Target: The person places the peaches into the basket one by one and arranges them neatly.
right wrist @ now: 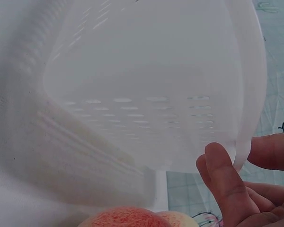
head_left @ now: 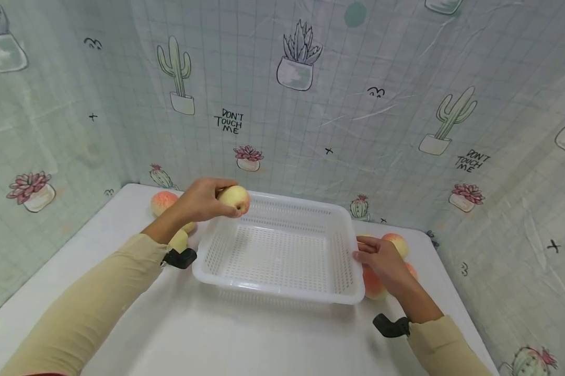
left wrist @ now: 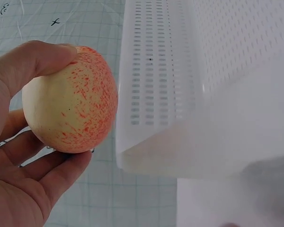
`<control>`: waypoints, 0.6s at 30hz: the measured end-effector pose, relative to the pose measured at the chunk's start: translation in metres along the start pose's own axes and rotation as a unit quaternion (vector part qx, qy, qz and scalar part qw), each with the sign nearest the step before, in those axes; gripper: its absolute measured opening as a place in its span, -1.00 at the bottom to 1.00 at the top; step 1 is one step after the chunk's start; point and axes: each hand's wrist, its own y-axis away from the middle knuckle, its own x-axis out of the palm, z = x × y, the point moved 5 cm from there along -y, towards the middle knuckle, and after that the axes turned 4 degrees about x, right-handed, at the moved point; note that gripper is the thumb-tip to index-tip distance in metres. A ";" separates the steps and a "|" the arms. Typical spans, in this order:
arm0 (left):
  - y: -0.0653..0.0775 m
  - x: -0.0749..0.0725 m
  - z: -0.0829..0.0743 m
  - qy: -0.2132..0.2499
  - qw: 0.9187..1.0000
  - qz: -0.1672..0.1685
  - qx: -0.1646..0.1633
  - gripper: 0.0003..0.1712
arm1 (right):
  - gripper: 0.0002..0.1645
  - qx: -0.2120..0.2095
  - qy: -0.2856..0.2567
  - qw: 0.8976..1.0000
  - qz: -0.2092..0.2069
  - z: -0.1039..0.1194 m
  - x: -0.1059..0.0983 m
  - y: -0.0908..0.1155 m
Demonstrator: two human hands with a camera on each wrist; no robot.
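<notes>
My left hand (head_left: 206, 200) grips a pale yellow apple (head_left: 235, 199) with red speckles, holding it over the far left corner of the white plastic basket (head_left: 277, 290). Up close in the left wrist view, the thumb lies on top of the apple (left wrist: 73, 101) and the fingers curl beneath it. At the basket's right side, my right hand (head_left: 385, 263) pinches the rim. The right wrist view has that hand (right wrist: 241, 189) with digits on both sides of the basket's edge (right wrist: 248, 94). Inside the basket, the slotted floor is bare.
Red and yellow fruits, one a reddish fruit (head_left: 163, 202), lie left of the basket, partly behind my left arm. Several more, including a red-yellow fruit (head_left: 396, 244), sit around my right hand. A patterned curtain (head_left: 263, 104) borders the white table (head_left: 263, 339).
</notes>
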 end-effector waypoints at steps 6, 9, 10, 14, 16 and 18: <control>-0.005 0.006 0.002 0.006 1.000 0.003 0.002 -0.14 | -0.26 0.001 0.007 1.000 -0.002 0.003 0.000 0.001; -0.008 0.009 0.003 0.012 1.000 0.006 -0.001 -0.11 | -0.26 0.000 0.008 1.000 -0.001 0.004 0.001 0.002; -0.009 0.010 0.003 0.012 1.000 0.007 -0.001 -0.11 | -0.26 -0.001 0.008 1.000 -0.001 0.005 0.001 0.003; -0.013 0.013 0.002 0.014 1.000 0.007 -0.003 -0.15 | -0.28 0.003 0.001 1.000 -0.003 0.004 0.003 0.003; -0.015 0.016 0.002 0.015 1.000 0.009 0.002 -0.18 | -0.28 0.005 -0.002 1.000 -0.003 0.003 0.003 0.003; -0.017 0.019 0.001 0.019 1.000 0.010 0.005 -0.19 | -0.28 0.008 -0.004 1.000 -0.005 0.003 0.003 0.003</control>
